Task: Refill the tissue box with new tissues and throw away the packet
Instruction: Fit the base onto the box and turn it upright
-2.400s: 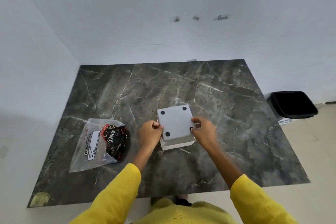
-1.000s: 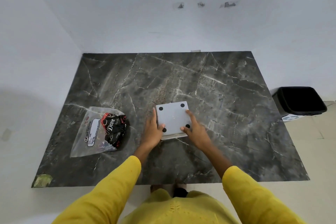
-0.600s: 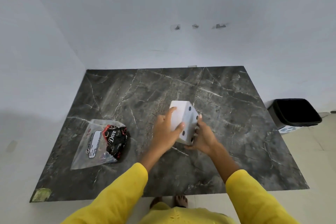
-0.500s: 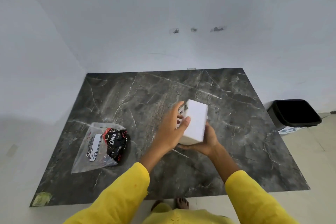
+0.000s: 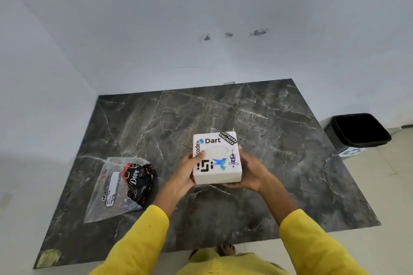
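The white tissue box [image 5: 216, 158] is held above the dark marble table [image 5: 279, 163], its stickered top face up with an oval slot showing white tissue. My left hand [image 5: 184, 174] grips its left side, thumb on top near the slot. My right hand [image 5: 250, 171] cups its right side and underside. A clear plastic packet [image 5: 118, 187] with a black and red wrapper inside lies flat on the table to the left, apart from both hands.
A black waste bin [image 5: 357, 131] stands on the floor beyond the table's right edge. White walls close the table's back and left sides. A yellowish scrap [image 5: 48, 258] sits at the table's near left corner.
The box lay bottom up on the table with both hands on it. Both hands lifted it and turned it over, so its stickered top now faces up.
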